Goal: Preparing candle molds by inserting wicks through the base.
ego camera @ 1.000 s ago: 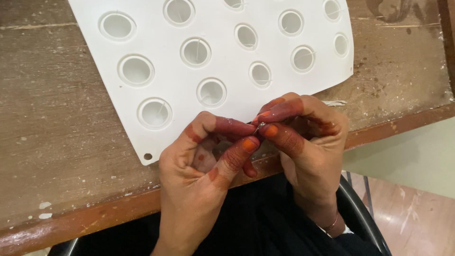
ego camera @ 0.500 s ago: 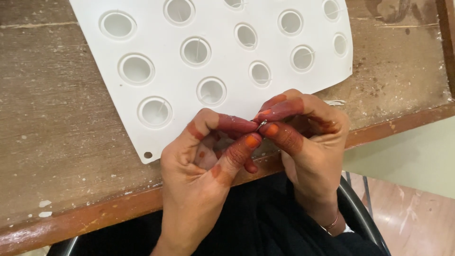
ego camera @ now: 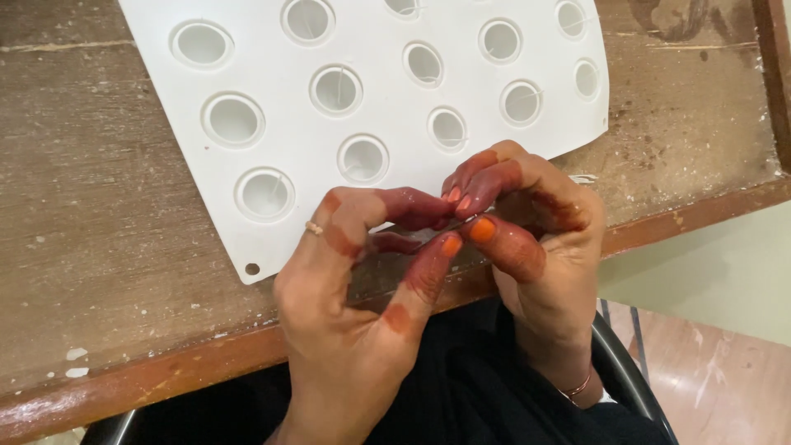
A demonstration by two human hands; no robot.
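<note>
Left to right, then: my left hand (ego camera: 354, 280) pinches thumb to forefinger on a thin wick (ego camera: 428, 241), barely visible, to steady it. Fingertips of my right hand (ego camera: 527, 222) press together at the same pinch; what they clamp is hidden. Just beyond the pinch lies the white mould (ego camera: 247, 222) on the wooden table (ego camera: 91, 272), cavities within easy reach.

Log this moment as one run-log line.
left hand: pinching thin wick | right hand: fingertips meeting left | white mould: flat on wooden table
</note>
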